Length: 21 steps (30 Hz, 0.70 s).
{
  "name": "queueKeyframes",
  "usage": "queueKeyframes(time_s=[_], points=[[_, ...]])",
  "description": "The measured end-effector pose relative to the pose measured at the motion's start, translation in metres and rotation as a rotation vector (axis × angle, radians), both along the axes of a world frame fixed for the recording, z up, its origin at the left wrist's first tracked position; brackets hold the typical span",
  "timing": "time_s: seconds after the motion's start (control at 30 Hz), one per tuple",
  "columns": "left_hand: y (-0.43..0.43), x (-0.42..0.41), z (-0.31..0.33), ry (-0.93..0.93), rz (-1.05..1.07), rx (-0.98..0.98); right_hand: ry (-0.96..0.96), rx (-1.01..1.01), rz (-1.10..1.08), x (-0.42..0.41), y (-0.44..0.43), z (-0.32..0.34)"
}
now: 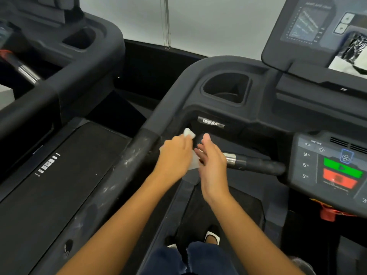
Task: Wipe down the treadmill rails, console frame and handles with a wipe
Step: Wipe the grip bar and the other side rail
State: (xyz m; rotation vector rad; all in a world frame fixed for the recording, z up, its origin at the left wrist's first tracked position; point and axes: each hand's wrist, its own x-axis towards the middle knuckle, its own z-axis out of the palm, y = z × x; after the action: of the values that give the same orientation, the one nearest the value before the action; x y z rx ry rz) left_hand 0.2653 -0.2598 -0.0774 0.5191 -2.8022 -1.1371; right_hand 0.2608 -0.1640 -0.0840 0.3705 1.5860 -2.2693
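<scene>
Treadmill viewed from above, at its left front corner. Left hand [174,153]: grip closed round a white wipe [189,133], one folded end of which is seen above the knuckles and another pale flap below, between the two hands. The wipe is held just beside the junction of the side rail [127,165] and the console frame [178,84]. Right hand [212,163]: grip spread, fingers straight, thumb raised, palm turned toward the left hand; contact with the wipe cannot be told. Side rail: black, marked with pale dusty smears along its length. Handle [258,165]: short, black, with a chrome band, its inner end covered by the right hand. Cup holder [226,88]: recessed in the frame, beyond the hands. Label plate [211,123]: set just above the wipe, text blurred. Control panel [337,167]: at right, with green and red buttons. Red safety clip [327,213]: below the panel. Display screen [305,22]: upper right, tilted. Neighbouring treadmill [69,175]: at left, apart from the rail. Hanging cord [165,22]: against the pale wall. Shoe [212,237]: seen below, on the deck.
</scene>
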Motion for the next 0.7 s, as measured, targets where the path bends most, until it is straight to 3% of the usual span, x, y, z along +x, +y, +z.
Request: queueKeyframes(time_s=[0.1, 0.17, 0.27, 0.37, 0.47, 0.5, 0.53, 0.7], points=[[0.016, 0.002, 0.006, -0.011, -0.153, 0.247, -0.198, -0.288, 0.067, -0.007, -0.018, 0.016], [0.008, -0.002, 0.014, 0.0, -0.133, 0.452, -0.234, -0.286, -0.003, -0.018, -0.026, 0.017], [-0.017, -0.01, 0.033, 0.116, -0.027, 0.6, -0.242, -0.219, -0.181, -0.04, -0.036, 0.018], [-0.043, -0.023, 0.051, 0.287, 0.125, 0.432, -0.212, -0.139, -0.372, -0.067, -0.049, 0.022], [-0.065, -0.041, 0.051, 0.181, 0.24, 0.188, -0.248, -0.111, -0.332, -0.089, -0.093, 0.003], [-0.071, -0.047, 0.044, 0.13, 0.253, 0.161, -0.201, 0.208, -0.253, -0.091, -0.11, -0.009], [-0.075, -0.052, 0.037, 0.08, 0.264, 0.145, -0.027, 0.493, -0.193, -0.087, -0.123, -0.023], [-0.085, -0.061, 0.002, -0.12, 0.235, 0.071, 0.027, 0.183, 0.09, -0.03, -0.126, -0.01]])
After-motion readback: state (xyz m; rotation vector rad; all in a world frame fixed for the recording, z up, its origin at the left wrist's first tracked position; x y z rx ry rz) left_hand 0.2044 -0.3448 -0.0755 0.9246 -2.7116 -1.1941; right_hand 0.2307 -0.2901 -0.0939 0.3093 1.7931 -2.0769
